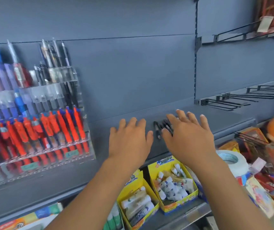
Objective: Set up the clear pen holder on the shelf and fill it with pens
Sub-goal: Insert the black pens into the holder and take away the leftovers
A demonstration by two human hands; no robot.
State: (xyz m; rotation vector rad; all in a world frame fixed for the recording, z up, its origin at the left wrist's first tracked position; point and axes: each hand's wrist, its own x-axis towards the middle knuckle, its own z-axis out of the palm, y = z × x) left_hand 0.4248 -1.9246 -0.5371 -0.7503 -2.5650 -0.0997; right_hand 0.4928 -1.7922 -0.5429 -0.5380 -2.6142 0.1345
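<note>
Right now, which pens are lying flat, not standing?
The loose black pens on the grey metal shelf, by the right hand; the orange and blue ones stand in the clear tiered holder.

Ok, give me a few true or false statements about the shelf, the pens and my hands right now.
1. The clear pen holder stands at the left of the grey shelf with pens in it. True.
2. The left hand grips a black pen. False: its fingers are spread and it holds nothing.
3. A few black pens lie loose on the shelf by the right hand. True.
4. The yellow boxes sit on the same shelf as the pen holder. False: they are on the shelf below.
</note>
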